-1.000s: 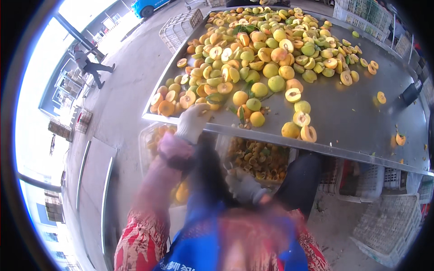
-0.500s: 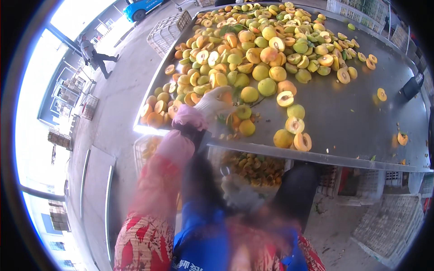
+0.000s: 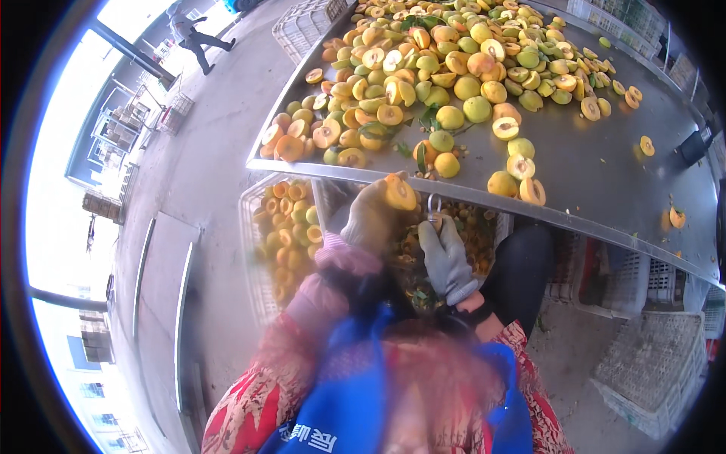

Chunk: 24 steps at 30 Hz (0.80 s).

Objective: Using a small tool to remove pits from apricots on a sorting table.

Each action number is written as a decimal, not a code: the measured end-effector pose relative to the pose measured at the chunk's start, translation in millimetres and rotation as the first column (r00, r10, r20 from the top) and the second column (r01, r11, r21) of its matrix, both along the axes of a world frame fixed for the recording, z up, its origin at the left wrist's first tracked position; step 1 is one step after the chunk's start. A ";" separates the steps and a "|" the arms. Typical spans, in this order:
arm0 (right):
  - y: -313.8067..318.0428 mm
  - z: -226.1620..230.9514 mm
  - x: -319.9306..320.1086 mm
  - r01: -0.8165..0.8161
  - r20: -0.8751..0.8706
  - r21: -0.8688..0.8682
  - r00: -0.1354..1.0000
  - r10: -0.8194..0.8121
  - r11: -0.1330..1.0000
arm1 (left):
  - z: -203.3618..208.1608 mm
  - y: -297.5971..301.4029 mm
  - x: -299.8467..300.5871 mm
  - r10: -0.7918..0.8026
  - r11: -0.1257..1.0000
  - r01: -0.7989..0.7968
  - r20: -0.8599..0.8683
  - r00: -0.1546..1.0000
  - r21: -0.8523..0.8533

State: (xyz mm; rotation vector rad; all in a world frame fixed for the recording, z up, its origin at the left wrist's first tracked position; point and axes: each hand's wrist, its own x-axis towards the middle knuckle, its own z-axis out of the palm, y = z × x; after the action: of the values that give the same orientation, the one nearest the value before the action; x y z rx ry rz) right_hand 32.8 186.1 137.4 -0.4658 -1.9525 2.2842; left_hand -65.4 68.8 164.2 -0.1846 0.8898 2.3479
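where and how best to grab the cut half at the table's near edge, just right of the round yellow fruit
The cut half is likely best taken by its curved rim, from the right: its flat cut face shows in front, the round yellow fruit crowds its left, and metal tabletop lies to its right.

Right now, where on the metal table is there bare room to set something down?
The metal table has its widest nearly bare patch between the fruit row and the lone cut half; another lies between that half and the orange piece nearer the front. Crowded: left and far middle, under the fruit pile.
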 end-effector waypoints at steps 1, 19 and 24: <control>0.0 -2.6 -2.0 0.044 -0.126 0.145 0.992 -0.026 0.988 | -4.9 2.7 5.1 -0.006 1.000 0.006 0.006 1.000 0.003; 4.0 -25.5 -17.2 0.213 -0.373 0.580 0.927 0.024 0.786 | -43.7 -9.4 24.5 -0.095 0.940 0.087 -0.008 0.995 -0.331; 8.9 -29.4 -20.6 0.127 -0.311 0.636 0.945 0.102 0.761 | -61.0 -9.1 20.1 -0.159 0.909 0.140 -0.015 0.987 -0.393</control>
State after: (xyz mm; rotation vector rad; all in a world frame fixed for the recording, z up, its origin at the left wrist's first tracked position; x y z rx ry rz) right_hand 12.2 195.1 108.0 -0.0102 -2.3405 1.3802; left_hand -45.3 59.7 103.2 -0.2150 1.3438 2.0192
